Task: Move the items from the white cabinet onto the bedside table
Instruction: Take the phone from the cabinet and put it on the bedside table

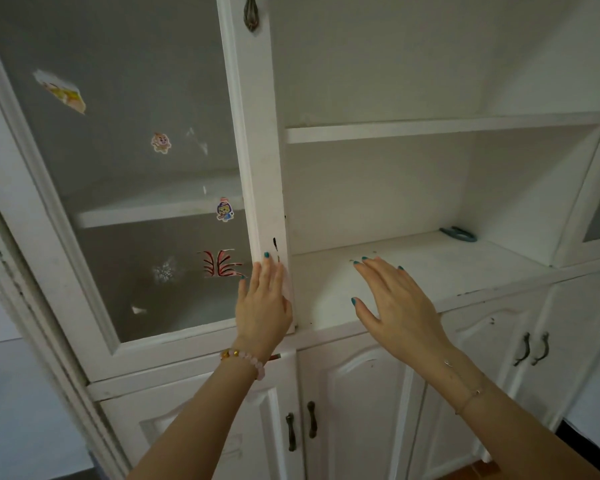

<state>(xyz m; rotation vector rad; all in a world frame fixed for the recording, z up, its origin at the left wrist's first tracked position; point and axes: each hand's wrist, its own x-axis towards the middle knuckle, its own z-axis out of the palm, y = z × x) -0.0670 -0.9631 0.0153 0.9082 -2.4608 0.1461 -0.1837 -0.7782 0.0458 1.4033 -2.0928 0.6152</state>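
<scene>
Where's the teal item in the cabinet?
Head view: the teal item lies at the back right of the lower open shelf, by its right wall, beyond the right hand and apart from it.

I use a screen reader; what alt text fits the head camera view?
A person's left hand rests on the glass door of a white cabinet; the open right hand hovers over a shelf with a small teal object at the back.

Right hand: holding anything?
No: the right hand is spread open and empty over the lower shelf, apart from the teal item lying at the back.
</scene>
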